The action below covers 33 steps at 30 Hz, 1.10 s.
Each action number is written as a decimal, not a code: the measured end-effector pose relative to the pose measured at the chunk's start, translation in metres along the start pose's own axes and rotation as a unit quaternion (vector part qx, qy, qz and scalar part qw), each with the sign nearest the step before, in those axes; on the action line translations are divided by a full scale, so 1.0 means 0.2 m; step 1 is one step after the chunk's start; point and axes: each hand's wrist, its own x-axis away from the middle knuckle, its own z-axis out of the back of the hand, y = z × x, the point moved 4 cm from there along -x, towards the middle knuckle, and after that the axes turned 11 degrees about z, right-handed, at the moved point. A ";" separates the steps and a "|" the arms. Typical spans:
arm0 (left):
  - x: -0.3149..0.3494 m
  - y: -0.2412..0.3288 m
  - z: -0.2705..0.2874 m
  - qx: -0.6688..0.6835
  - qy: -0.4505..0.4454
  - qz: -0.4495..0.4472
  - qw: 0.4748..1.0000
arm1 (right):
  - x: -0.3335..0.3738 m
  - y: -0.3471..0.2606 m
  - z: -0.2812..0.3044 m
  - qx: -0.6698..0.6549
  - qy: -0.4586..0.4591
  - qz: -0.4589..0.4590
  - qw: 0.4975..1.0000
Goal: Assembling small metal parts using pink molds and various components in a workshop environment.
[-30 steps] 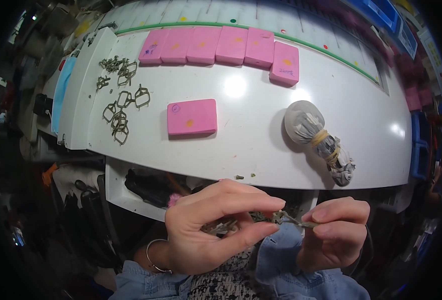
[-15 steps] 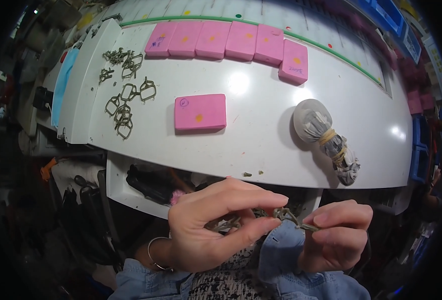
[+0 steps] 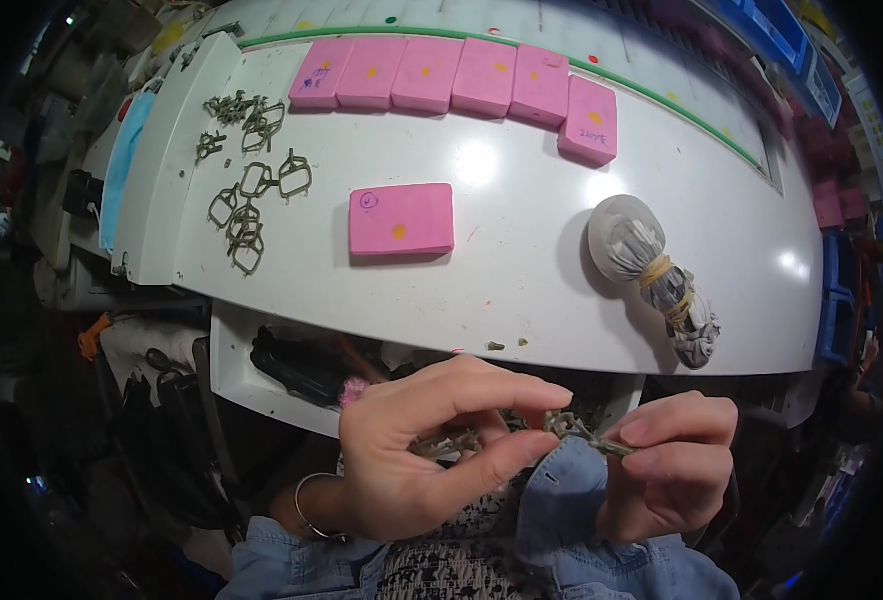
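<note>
In front of me, below the table's near edge, my left hand [image 3: 432,450] pinches a small olive-grey frame-shaped piece [image 3: 574,428] between thumb and forefinger. More pieces of the same colour [image 3: 452,443] sit in that palm, partly hidden by the fingers. My right hand [image 3: 674,462] is closed, its thumb and fingertips gripping the thin right end of the same piece. Similar loose frames [image 3: 246,238] lie on the left of the white table [image 3: 312,290], near a heap of small olive bits [image 3: 232,108].
One pink block [image 3: 402,220] lies mid-table; several more pink blocks [image 3: 427,75] line the back edge. A rounded bundle wrapped in cloth and rubber bands [image 3: 652,270] rests at the right. Two tiny scraps [image 3: 497,346] lie by the near edge, above an open drawer [image 3: 262,392].
The held piece has tilted slightly between my fingers, and my right hand has shifted a little to the left. Both hands keep their pinch; the things on the table have not moved.
</note>
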 end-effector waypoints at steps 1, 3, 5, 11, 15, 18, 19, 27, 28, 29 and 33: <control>0.00 0.01 0.00 -0.005 -0.001 -0.001 1.000 | 0.00 -0.01 0.01 0.003 0.000 0.001 1.000; 0.00 0.01 -0.01 -0.009 -0.002 -0.002 1.000 | -0.01 -0.01 0.01 0.003 -0.016 0.001 1.000; 0.00 0.01 -0.01 -0.010 -0.002 -0.009 1.000 | 0.00 -0.01 0.02 0.005 0.012 -0.011 1.000; 0.00 -0.01 0.00 0.024 0.003 0.013 1.000 | 0.02 0.03 0.02 -0.037 0.032 -0.050 0.998; -0.02 -0.02 -0.03 0.024 -0.020 0.013 0.999 | 0.02 0.04 0.00 -0.071 -0.014 -0.039 0.997; -0.03 -0.02 -0.05 -0.013 -0.043 -0.025 0.999 | -0.01 0.03 0.00 -0.048 -0.042 -0.004 0.998; -0.03 -0.02 -0.05 -0.008 -0.029 -0.011 0.999 | -0.02 0.03 0.00 -0.030 -0.037 -0.001 0.999; -0.04 -0.02 -0.05 -0.025 -0.015 -0.017 0.999 | -0.04 0.02 0.00 0.031 -0.072 0.048 0.996; -0.04 -0.02 -0.05 -0.024 -0.016 -0.014 0.999 | -0.04 0.02 0.00 0.034 -0.067 0.058 0.995; -0.04 -0.03 -0.05 -0.023 -0.017 -0.010 1.000 | -0.04 0.02 0.00 0.034 -0.067 0.058 0.995; -0.05 -0.02 -0.05 -0.017 -0.020 0.004 1.000 | -0.04 0.02 0.01 0.034 -0.059 0.054 0.996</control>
